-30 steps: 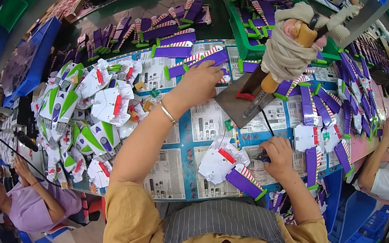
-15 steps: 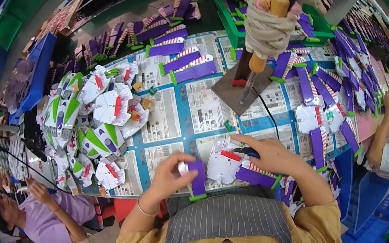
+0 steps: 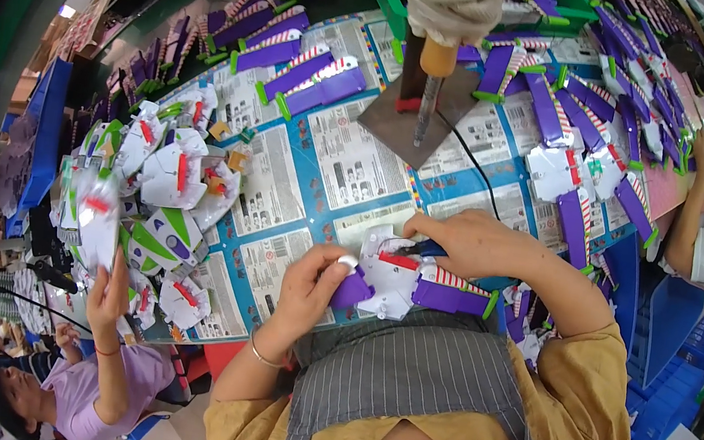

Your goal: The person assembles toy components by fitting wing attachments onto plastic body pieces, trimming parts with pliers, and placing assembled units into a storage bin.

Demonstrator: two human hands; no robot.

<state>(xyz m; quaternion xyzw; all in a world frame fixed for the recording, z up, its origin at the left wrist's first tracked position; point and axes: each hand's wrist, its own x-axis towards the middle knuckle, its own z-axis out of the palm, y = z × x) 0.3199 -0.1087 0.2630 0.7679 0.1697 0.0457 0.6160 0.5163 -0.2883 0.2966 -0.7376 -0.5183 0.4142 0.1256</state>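
A white plastic panel [image 3: 388, 281] with a red strip lies on the table's front edge before me. A purple wing [image 3: 449, 298] with a red-and-white striped edge and green tip joins its right side. My left hand [image 3: 309, 284] pinches a second purple wing [image 3: 351, 291] against the panel's left edge, partly hiding it. My right hand [image 3: 468, 239] is closed around a dark-handled, plier-like tool [image 3: 424, 248], its tip by the red strip. The tool's jaws are too small to make out.
A cloth-wrapped tool [image 3: 440, 57] with a metal shaft hangs over a brown plate [image 3: 390, 128]. White-and-green toy bodies [image 3: 165, 234] are heaped left; purple wings [image 3: 325, 90] lie beyond and at right. At lower left a co-worker's hand [image 3: 109, 298] holds a white part.
My left hand has brought the purple wing up to the panel's left edge. The right hand's tool tip has shifted toward the red strip. The co-worker's hand has risen with a white part.
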